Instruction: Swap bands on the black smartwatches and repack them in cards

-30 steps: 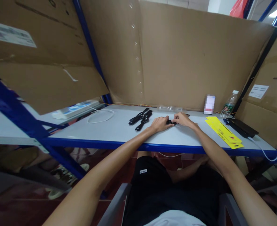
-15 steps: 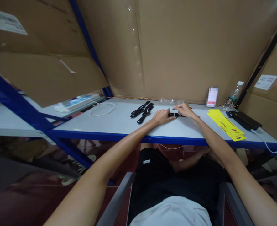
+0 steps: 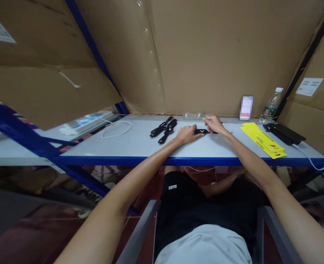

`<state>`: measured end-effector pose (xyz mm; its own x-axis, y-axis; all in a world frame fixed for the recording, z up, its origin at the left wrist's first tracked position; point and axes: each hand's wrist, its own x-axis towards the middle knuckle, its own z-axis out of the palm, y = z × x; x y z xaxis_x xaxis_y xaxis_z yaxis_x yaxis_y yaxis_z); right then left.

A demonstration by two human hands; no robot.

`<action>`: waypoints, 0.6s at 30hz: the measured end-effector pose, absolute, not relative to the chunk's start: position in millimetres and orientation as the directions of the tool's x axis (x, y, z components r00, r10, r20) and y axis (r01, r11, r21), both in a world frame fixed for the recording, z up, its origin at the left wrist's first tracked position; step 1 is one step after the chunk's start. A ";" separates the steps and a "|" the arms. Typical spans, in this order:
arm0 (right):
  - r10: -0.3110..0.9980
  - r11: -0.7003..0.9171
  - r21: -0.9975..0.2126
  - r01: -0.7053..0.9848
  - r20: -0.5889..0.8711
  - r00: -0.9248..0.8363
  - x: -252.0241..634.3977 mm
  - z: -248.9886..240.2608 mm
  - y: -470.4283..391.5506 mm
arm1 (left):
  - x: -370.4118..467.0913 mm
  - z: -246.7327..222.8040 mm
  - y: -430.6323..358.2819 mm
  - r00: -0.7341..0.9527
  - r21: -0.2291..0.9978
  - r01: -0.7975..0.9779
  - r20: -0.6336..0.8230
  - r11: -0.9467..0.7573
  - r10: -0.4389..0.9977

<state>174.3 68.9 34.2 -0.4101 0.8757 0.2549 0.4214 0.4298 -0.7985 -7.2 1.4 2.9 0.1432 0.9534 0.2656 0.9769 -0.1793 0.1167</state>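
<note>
A long, glossy black tool (image 3: 201,131) with a small bright mark at its middle lies on the table; I cannot make out its kind. My left hand (image 3: 188,135) is closed round its left end, thumb and fingers pressing it to the tabletop. Over the right part of the tool, my right hand (image 3: 213,124) has its fingers curled in a pinch, and whatever they hold is too small to make out. Left of my hands, several similar black tools (image 3: 164,131) with rounded handles lie side by side.
Yellow printed cards (image 3: 263,140) lie at the right, beside a black case (image 3: 285,134) with a white cable. Behind them stand a phone (image 3: 246,108) and a water bottle (image 3: 270,106). Clear plastic pieces (image 3: 193,115) lie at the back. A power strip (image 3: 87,123) sits at the left.
My right hand has gone from an extended index finger to a tighter curl, over the black tool. My left hand keeps its hold. The whole view has shifted slightly.
</note>
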 end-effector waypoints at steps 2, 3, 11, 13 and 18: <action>0.889 0.414 -0.804 0.426 0.257 -0.379 174.5 35.0 69.6 | -7.2 3.2 1.3 0.146 0.110 0.977 0.267 -0.181 0.953; 0.889 0.417 -0.808 0.417 0.268 -0.370 174.8 35.3 69.7 | -7.3 3.2 1.4 0.148 0.107 0.978 0.269 -0.182 0.952; 0.862 0.476 -0.770 0.425 0.311 -0.401 175.4 37.4 61.7 | -7.6 3.0 1.7 0.157 0.095 0.977 0.275 -0.189 0.949; 0.865 0.475 -0.759 0.445 0.308 -0.397 174.5 36.7 61.3 | -7.6 3.3 1.5 0.159 0.095 0.977 0.277 -0.191 0.948; 0.829 0.456 -0.817 0.352 0.247 -0.502 170.3 30.6 64.3 | -8.0 3.2 1.7 0.170 0.094 0.975 0.277 -0.202 0.946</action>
